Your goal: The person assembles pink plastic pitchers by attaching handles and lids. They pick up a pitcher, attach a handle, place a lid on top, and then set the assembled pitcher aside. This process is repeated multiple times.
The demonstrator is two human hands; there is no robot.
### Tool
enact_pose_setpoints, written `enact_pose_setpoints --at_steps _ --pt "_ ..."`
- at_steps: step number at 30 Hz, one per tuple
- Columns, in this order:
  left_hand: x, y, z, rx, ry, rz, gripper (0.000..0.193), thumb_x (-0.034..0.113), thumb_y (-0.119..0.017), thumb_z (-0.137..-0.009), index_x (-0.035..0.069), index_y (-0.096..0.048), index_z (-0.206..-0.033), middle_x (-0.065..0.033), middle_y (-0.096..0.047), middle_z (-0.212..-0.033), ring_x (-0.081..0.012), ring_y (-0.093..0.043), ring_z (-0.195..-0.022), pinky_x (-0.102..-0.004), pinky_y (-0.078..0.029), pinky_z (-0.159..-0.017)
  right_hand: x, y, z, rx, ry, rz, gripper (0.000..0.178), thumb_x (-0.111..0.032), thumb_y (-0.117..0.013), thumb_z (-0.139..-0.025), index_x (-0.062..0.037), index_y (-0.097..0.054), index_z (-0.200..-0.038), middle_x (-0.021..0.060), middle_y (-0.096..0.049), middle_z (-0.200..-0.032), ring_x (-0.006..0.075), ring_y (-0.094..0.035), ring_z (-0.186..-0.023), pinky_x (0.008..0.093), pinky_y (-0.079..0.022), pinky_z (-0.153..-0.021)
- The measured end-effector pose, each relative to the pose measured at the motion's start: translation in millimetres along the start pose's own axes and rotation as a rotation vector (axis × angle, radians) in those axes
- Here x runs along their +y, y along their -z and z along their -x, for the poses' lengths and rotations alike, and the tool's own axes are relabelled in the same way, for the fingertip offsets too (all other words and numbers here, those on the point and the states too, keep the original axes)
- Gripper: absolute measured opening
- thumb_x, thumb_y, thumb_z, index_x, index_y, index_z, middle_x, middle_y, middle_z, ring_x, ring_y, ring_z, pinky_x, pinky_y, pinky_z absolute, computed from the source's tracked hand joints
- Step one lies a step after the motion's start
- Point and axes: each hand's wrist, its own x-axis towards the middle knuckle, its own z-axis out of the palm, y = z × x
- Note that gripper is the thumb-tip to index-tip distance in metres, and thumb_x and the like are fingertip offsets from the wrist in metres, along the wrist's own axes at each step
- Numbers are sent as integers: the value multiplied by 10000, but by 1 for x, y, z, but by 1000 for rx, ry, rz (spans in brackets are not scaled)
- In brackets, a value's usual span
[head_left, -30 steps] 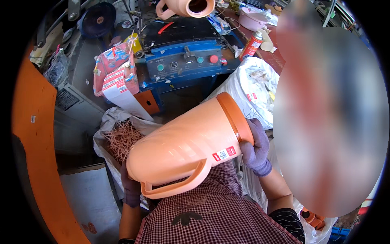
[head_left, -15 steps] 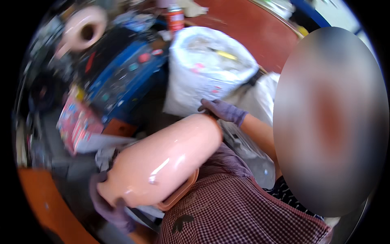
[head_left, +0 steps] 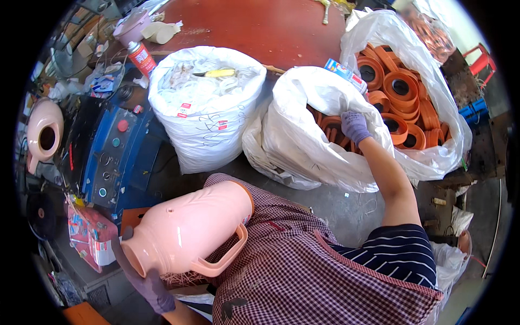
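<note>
Casing of glossy pink plastic, jug-shaped with a loop handle (head_left: 189, 222), lies tilted on its side in front of the checked apron (head_left: 281, 260), neck toward the person's left. The left hand (head_left: 149, 290), in a greyish-purple glove, grips the neck, thumb and fingers on opposite sides. At the far end runs an orange band (head_left: 249, 199). The right hand (head_left: 355, 127), in a lavender glove, reaches into a white plastic sack (head_left: 295, 130) of orange-brown parts; whether its fingers have closed on one cannot be told. Beside it, another sack (head_left: 457, 143) holds orange plastic rings (head_left: 401, 101).

With one hand alone on the smooth neck, the casing could roll or slip if that grip slackened. Parts lying over one another might snag and come up together. A yellow-handled cutter (head_left: 219, 73) lies loose on a white scrap sack (head_left: 203, 149) and could slide off if knocked.

That sack carries red-and-white stickers (head_left: 184, 110) and dark handwriting. Printing also marks a red spray can (head_left: 142, 59) and a blue-and-white packet (head_left: 346, 75).
</note>
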Motion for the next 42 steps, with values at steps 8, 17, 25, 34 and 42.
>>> enact_pose_setpoints --at_steps 8,17,25,34,42 --pt "12 -4 11 380 -59 -276 1072 610 -652 -740 -12 -247 -1513 -232 -416 -1418 -324 -490 -1259 -443 -441 -1013 -69 303 -17 800 271 -194 266 -214 -672 -816 -95 -622 -1048 116 -651 -809 323 -665 -706 406 -527 -597" --pt "41 -27 16 104 -296 -428 889 305 -852 -578 -29 -484 -1315 -175 -560 -1326 -294 -536 -1237 -432 -393 -1063 -271 392 88 761 1624 -851 365 -174 -726 -739 -57 -676 -1081 70 -648 -834 212 -628 -626 296 -485 -528" --pt "29 17 60 406 -18 86 895 245 -838 -538 -77 -479 -1292 -162 -611 -1179 -275 -579 -1147 -392 -432 -1011 -397 318 109 -414 1077 -2108 296 -118 -636 -895 25 -596 -1151 54 -652 -806 134 -648 -668 243 -494 -541" --pt "26 33 78 301 -89 -116 804 324 -879 -435 -4 -625 -1123 -195 -574 -1259 -353 -353 -1376 -466 -179 -1147 -441 334 109 -1108 480 -2238 383 -348 -544 -981 -96 -402 -730 149 -638 -915 184 -548 -562 288 -447 -508" --pt "42 36 76 287 -114 -368 778 295 -872 -462 13 -604 -1135 -175 -624 -1139 -400 -434 -1269 -491 -218 -1101 -454 306 113 -1414 211 -2304 368 -404 -600 -960 -107 -514 -759 140 -650 -997 164 -579 -734 297 -528 -676"
